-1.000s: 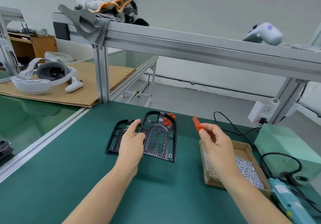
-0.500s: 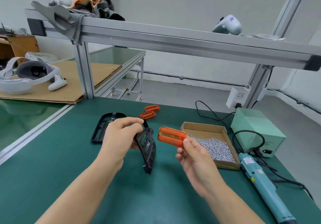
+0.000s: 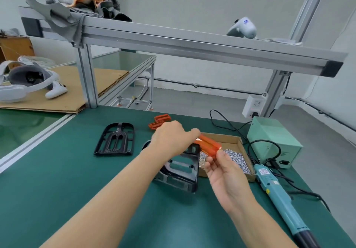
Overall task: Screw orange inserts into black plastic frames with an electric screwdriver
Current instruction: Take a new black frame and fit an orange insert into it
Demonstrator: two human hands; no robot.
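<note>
Between hands: orange insert (image 3: 209, 145), right hand (image 3: 224, 172) pinching; left hand (image 3: 171, 140) gripping black frame (image 3: 181, 172).

Orange insert (image 3: 209, 146) apparently touching tilted black frame (image 3: 182, 172)

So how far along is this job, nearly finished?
Early, it seems. The left hand holds a black frame while the right hand brings an orange insert to it. The screwdriver lies untouched; a second frame and two spare inserts wait.
</note>
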